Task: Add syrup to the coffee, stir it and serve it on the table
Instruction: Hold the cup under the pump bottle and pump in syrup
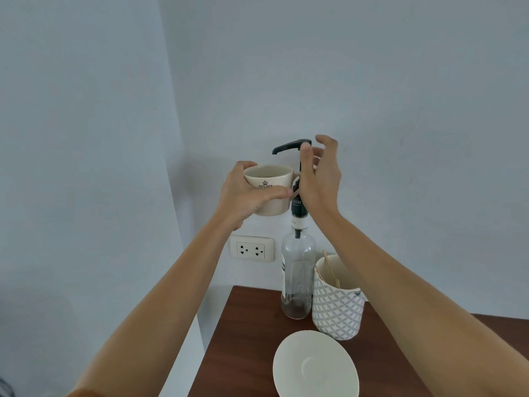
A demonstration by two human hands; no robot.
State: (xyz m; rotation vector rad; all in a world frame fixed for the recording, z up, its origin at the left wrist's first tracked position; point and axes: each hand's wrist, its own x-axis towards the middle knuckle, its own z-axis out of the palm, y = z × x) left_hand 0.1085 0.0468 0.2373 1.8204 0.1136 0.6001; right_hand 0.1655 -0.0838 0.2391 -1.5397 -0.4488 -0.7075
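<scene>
Under the pump spout [279,149], mug [272,179] in left hand [246,193] (right hand [320,173] open, empty), above table edge [226,319].

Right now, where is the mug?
Head view, centre: the mug is held up by the left hand, under the pump spout, above the wall socket.

Mug [269,190] contents hidden behind rim. Right hand [320,176] covers pump stem beside mug; hand/pump contact unclear. Saucer [315,365], well below mug, cut by btm edge. Bottle [296,276] label too small to read.
</scene>
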